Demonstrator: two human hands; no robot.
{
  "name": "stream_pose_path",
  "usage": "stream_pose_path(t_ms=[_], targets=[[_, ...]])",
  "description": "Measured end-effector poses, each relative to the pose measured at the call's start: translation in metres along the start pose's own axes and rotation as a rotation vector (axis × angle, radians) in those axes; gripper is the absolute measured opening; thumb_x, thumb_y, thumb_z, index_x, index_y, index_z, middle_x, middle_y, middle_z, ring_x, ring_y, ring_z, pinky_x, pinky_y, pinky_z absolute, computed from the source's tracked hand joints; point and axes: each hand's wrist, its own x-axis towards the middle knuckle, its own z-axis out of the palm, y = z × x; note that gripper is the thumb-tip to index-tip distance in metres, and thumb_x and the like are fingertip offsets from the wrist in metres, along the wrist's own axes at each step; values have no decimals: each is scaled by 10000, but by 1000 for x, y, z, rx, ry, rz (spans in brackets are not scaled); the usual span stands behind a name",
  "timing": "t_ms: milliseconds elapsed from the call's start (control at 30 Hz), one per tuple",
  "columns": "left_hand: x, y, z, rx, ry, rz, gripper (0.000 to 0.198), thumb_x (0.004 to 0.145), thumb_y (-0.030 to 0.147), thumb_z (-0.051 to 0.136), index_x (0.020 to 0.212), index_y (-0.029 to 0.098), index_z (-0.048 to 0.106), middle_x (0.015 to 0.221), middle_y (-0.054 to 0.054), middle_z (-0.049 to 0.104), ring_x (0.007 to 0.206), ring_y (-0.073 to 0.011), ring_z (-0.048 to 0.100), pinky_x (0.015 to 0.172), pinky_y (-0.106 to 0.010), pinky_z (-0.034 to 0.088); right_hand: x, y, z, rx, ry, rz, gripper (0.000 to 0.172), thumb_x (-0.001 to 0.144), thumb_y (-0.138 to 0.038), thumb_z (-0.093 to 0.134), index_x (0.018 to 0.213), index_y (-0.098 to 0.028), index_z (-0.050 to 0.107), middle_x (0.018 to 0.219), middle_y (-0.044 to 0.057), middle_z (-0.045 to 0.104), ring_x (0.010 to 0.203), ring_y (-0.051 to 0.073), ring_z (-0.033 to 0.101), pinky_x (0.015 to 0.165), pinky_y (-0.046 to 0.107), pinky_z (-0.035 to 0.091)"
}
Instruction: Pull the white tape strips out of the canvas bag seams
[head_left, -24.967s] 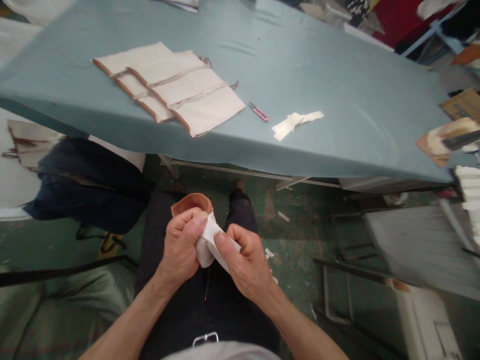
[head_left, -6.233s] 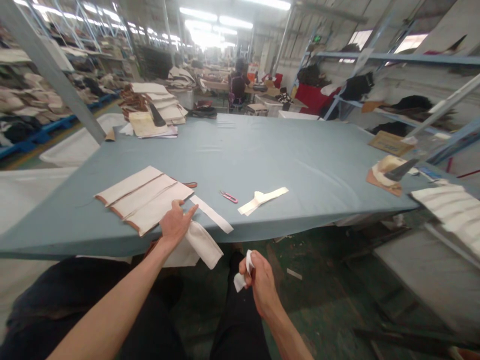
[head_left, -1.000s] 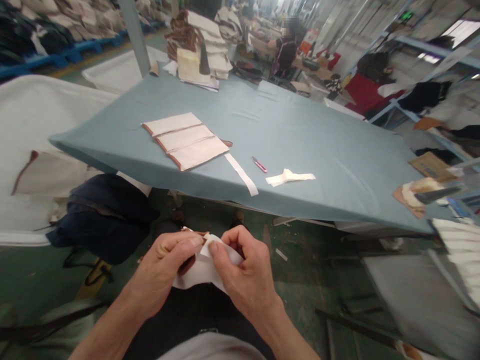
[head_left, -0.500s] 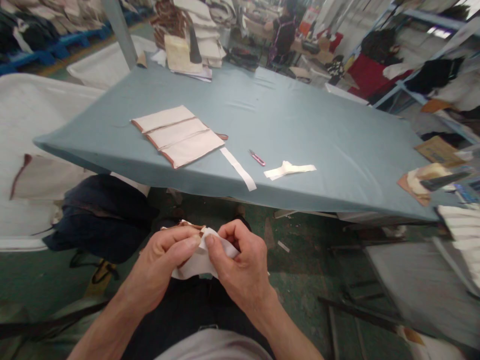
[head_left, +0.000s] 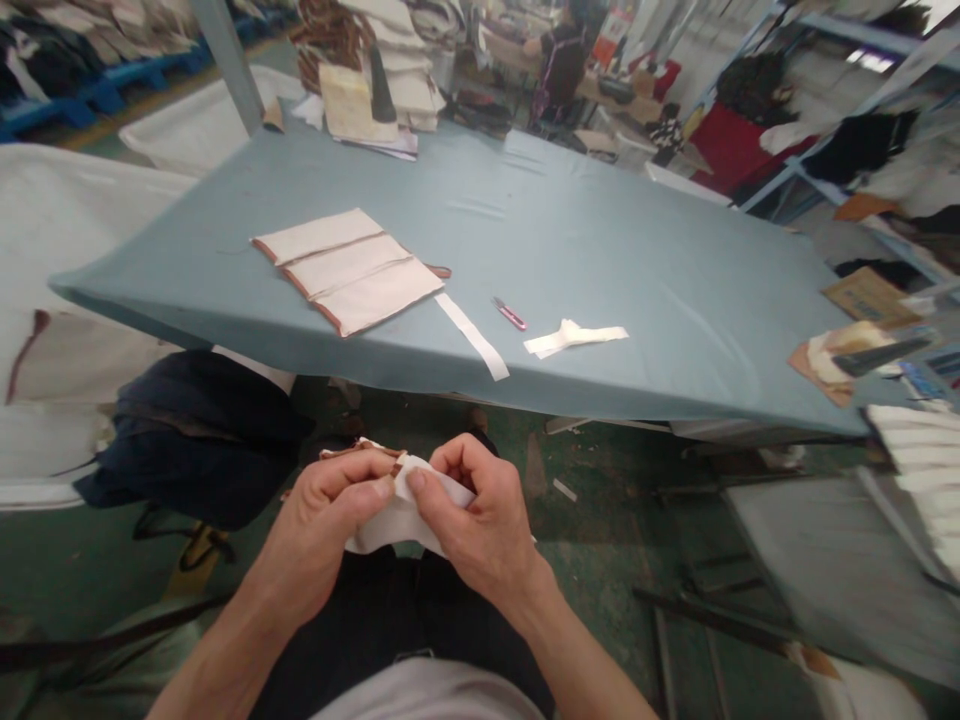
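Both hands pinch a piece of white fabric with brown edging over my lap, in front of the table. My left hand grips it by the brown-trimmed edge between thumb and fingers. Close beside it, my right hand pinches the white part with thumb and forefinger. Much of the fabric is hidden behind the hands. On the table lie a cream fabric panel with brown edges, a white strip, pink-handled thread snips and some pale strips of tape or fabric.
The blue-green covered table spans the view ahead. Stacked fabric stands at its far left. A white bin and dark blue cloth are at left. A grey surface on a metal frame is at right. A person sits farther back.
The view has shifted slightly, so the table things appear a little farther left. Both hands keep their pinch on the fabric, with hardly any movement.
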Motion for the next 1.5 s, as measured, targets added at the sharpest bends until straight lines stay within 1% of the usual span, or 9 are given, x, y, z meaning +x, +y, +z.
stream_pose_path(t_ms=[133,367,500,667,833,1033,1167,1333,1500], targets=[[-2,1,-2,-31,-13,-30,347,796,497,782,773,152,811,681,-41,662,589,-145,515,520,-226,385,0,1,2,6,-19,6,261,899,-408,665,746,-217,573,610,-59,526,536,95,422,521,236,318],[-6,-3,1,-29,53,-79,458,757,562,763,575,151,675,538,18,459,510,-101,346,472,-233,269,-3,3,9,60,-58,15,279,890,-411,686,731,-212,572,599,-64,493,530,92,396,514,235,300],[-9,-3,-2,-25,35,-83,470,769,576,741,575,171,604,537,42,401,509,-96,305,473,-235,234,-7,7,10,154,-92,36,282,890,-411,704,742,-209,574,601,-67,482,526,88,371,496,228,283],[-13,-1,-3,18,22,-47,489,809,595,704,584,185,560,553,43,406,514,-99,311,470,-236,240,-10,10,11,213,-117,26,300,899,-428,719,754,-212,568,613,-66,489,522,86,351,479,224,275],[-15,4,-1,38,36,-40,471,808,585,701,595,178,601,538,42,418,501,-100,318,454,-231,244,-7,8,11,154,-76,-76,259,890,-359,717,743,-211,565,597,-79,451,513,79,348,481,220,279],[-14,7,1,21,31,-28,486,815,596,714,607,161,657,551,26,465,502,-101,354,453,-222,276,-5,3,9,80,-30,-147,247,889,-330,712,727,-207,571,602,-75,475,513,78,378,500,222,306],[-11,2,1,9,53,-30,493,835,606,708,627,159,686,579,18,471,526,-109,371,470,-229,296,-3,0,6,43,-36,-137,246,899,-346,702,736,-210,577,610,-71,486,521,86,393,527,233,324],[-8,-1,-1,35,76,18,502,857,581,709,584,165,640,590,15,456,538,-112,358,473,-230,302,0,-3,4,7,-57,-99,246,888,-349,694,727,-212,569,612,-73,478,540,91,405,543,236,318],[-7,-1,-1,19,90,16,504,850,590,723,599,156,679,613,0,491,553,-121,388,472,-227,327,2,-4,8,14,-45,-44,244,877,-365,674,723,-222,550,609,-72,472,540,97,395,540,242,310]])
